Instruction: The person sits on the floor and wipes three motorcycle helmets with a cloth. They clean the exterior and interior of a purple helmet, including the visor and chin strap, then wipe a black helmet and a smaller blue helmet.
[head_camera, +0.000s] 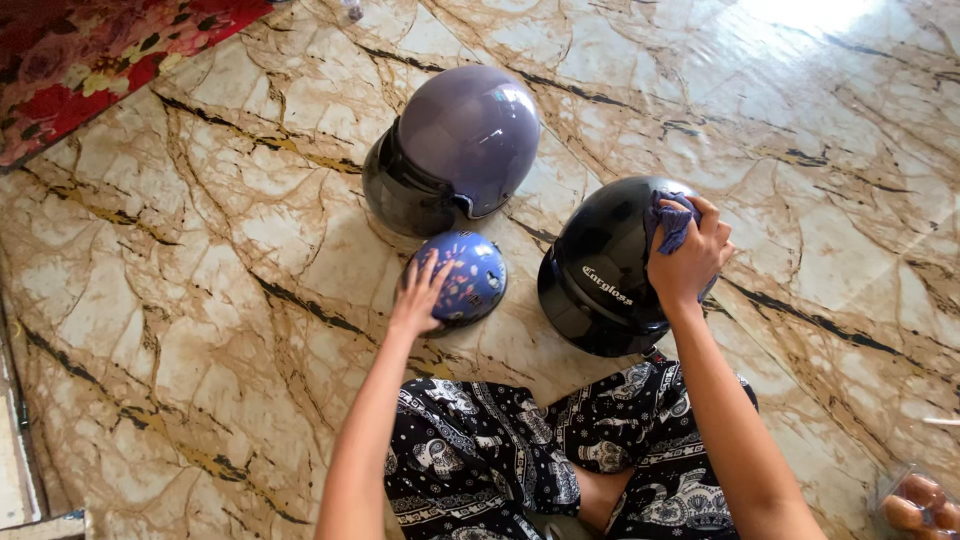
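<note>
Three helmets lie on a marble-patterned floor in front of my crossed legs. My left hand (420, 295) rests with spread fingers on the small blue patterned helmet (468, 272). My right hand (688, 256) presses a bunched blue cloth (670, 222) against the top of the glossy black helmet (605, 265). A larger grey-purple helmet with a dark visor (455, 150) sits farther away, untouched.
A red floral rug (70, 55) covers the far left corner. A clear plastic box of brown eggs (920, 505) sits at the lower right edge. My legs in black-and-white patterned trousers (500, 460) fill the near floor.
</note>
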